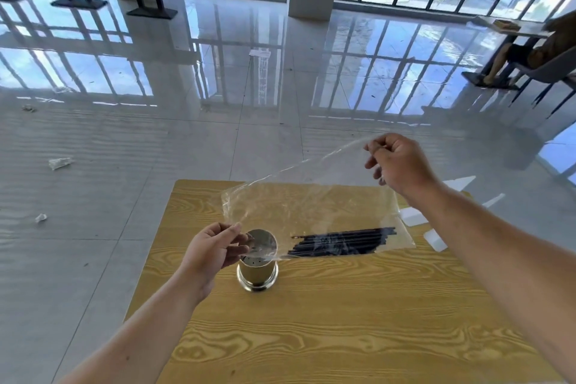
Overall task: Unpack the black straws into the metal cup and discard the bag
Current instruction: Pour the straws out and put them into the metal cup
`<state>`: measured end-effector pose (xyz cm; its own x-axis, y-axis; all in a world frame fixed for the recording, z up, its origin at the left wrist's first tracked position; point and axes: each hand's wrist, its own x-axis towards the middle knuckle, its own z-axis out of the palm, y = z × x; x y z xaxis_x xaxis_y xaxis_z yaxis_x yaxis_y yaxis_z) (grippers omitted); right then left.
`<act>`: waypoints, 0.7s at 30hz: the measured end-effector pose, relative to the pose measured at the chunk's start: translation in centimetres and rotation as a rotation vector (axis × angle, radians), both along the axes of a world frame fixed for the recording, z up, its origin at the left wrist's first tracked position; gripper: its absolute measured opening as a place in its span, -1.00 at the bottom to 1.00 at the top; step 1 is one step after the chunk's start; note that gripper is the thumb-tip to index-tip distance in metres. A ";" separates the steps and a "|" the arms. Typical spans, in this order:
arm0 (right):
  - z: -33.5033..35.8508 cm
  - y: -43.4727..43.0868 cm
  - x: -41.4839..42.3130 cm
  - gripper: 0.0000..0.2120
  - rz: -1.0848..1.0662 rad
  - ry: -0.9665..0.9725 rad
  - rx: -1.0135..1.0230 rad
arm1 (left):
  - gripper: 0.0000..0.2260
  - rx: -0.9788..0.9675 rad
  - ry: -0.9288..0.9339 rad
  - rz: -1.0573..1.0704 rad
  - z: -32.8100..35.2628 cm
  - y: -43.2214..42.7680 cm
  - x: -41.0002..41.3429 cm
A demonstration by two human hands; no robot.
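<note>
A clear plastic bag (311,196) hangs stretched above the wooden table (311,321). My left hand (215,251) pinches the bag's lower left edge just beside the metal cup (257,271). My right hand (397,162) pinches the bag's upper right corner, raised higher and farther away. A bundle of black straws (343,241) lies inside the bag along its lower fold, to the right of the cup. The cup stands upright on the table with its rim partly behind the bag's edge; its inside looks empty.
White pieces (414,215) lie on the floor beyond the table's right edge. Crumpled scraps (59,162) are scattered on the glossy tiled floor to the left. A seated person (530,50) is at a table at the far right. A pillar and table legs stand farther back.
</note>
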<state>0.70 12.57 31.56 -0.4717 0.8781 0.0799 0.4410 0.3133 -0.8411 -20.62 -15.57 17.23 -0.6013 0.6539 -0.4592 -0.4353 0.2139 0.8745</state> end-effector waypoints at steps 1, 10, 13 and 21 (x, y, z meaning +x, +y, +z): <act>0.1 -0.1 -0.7 -0.83 0.011 -0.021 0.014 | -0.86 -0.002 -0.018 0.019 -0.3 -0.1 -0.1; 1.9 -1.5 -8.2 -0.80 0.107 -0.189 0.116 | -0.87 -0.046 -0.180 0.144 -3.2 -1.1 -1.1; 2.4 -2.3 -10.5 -0.81 0.139 -0.244 0.168 | -0.90 -0.061 -0.220 0.179 -3.8 -1.2 -1.3; 3.6 -4.1 -15.0 -0.80 0.228 -0.291 0.275 | -0.92 -0.075 -0.248 0.210 -4.3 -1.4 -2.1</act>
<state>-14.32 8.48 35.17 -0.6878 0.7139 0.1312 0.5400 0.6240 -0.5648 -22.67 -17.02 12.97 -0.5830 0.4860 -0.6510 -0.6745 0.1571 0.7214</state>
